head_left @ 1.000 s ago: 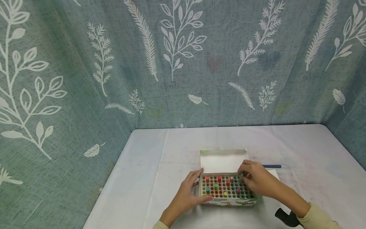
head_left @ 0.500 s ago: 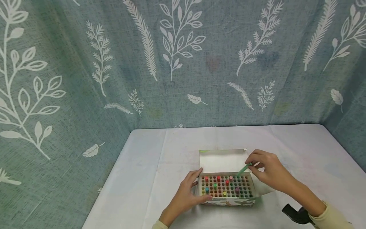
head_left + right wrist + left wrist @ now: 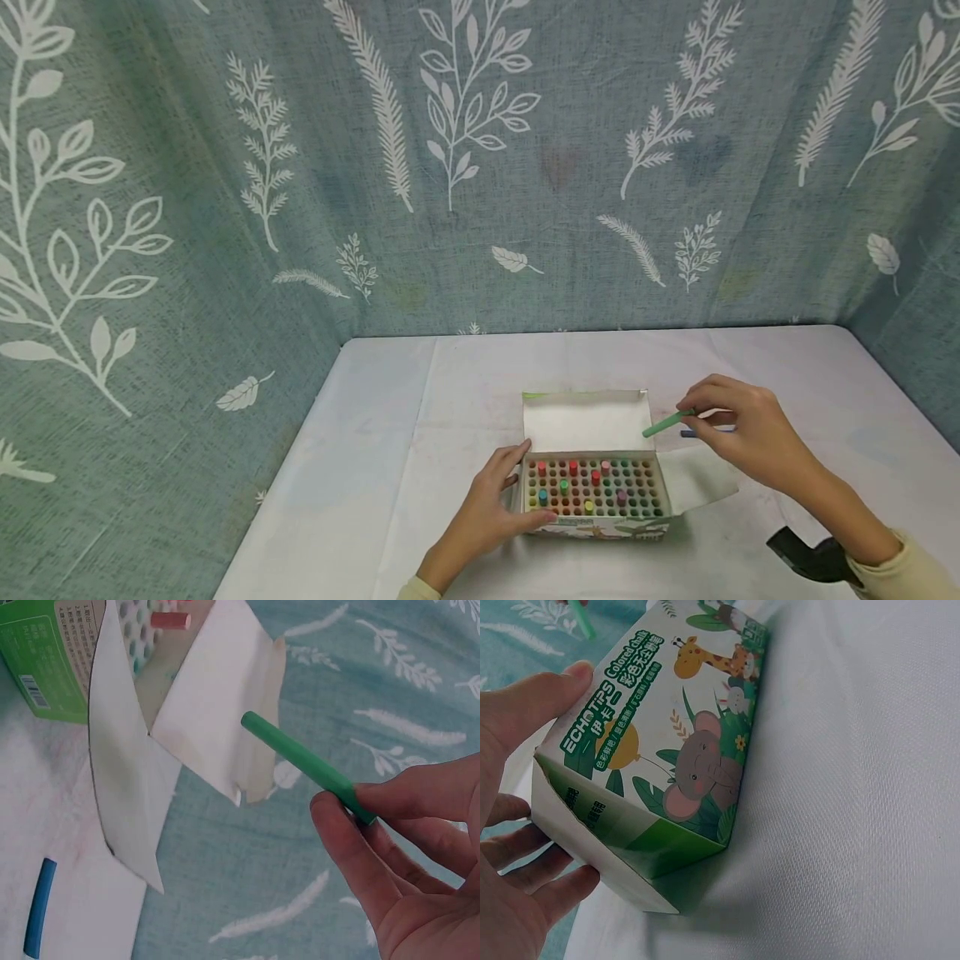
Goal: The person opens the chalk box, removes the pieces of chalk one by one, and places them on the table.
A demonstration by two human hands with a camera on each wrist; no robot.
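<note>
An open box of colored chalk (image 3: pixel 600 528) stands on the table, with several chalk sticks upright in its rows of holes. My left hand (image 3: pixel 487 504) steadies the box at its left end, thumb on the front edge and fingers along the side; the left wrist view shows the printed animal front (image 3: pixel 705 765) and the fingers against the end flap (image 3: pixel 607 855). Between thumb and fingertips, my right hand (image 3: pixel 757 433) pinches a green chalk stick (image 3: pixel 300 761) by one end. That stick is held in the air, right of the raised lid (image 3: pixel 585 421), clear of the holes.
A blue chalk stick (image 3: pixel 39 907) lies on the white-covered table (image 3: pixel 420 500), behind the box's right side flap (image 3: pixel 697 477). A patterned curtain (image 3: pixel 480 250) hangs behind the table. By the right forearm is a black wrist-worn piece (image 3: pixel 813 557).
The right hand has drawn the green chalk out of its hole at the back of the box and carried it up and to the right. The left hand stays on the box.
</note>
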